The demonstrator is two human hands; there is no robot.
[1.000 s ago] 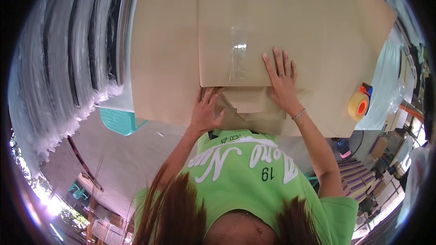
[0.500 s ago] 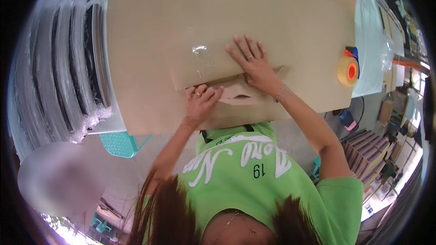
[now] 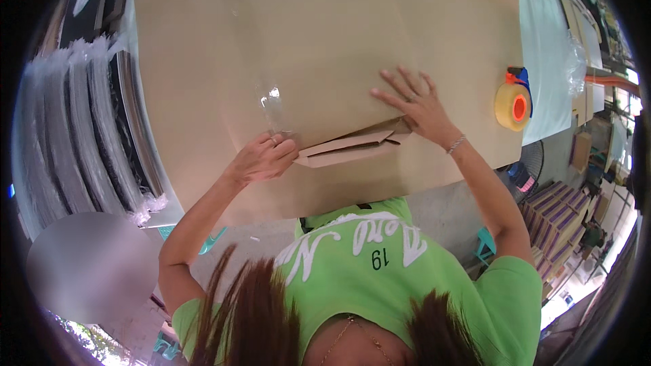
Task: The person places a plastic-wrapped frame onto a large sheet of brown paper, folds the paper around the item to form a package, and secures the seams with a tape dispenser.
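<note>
A large brown cardboard sheet (image 3: 325, 34) lies before me, with a strip of shiny clear tape (image 3: 270, 98) on its left part. Near its front edge, a folded cardboard flap (image 3: 349, 152) stands partly raised, leaving a narrow dark gap. My left hand (image 3: 266, 156) has its fingers curled closed at the flap's left end; the fingertips are partly hidden. With fingers spread, my right hand (image 3: 422, 112) presses flat on the cardboard by the flap's right end.
A tape roll in a dispenser (image 3: 513, 105) rests on the right of the cardboard. Several plastic-wrapped panels (image 3: 74, 135) stand at the left. A fan (image 3: 525, 169) and stacked cardboard (image 3: 559, 220) are at the lower right. A turquoise stool (image 3: 485, 247) stands below the sheet.
My left hand has slid left to the flap's end, and my right hand has shifted right. The flap now stands up more, as a narrow fold. The cardboard sits slightly lower and leftward in view.
</note>
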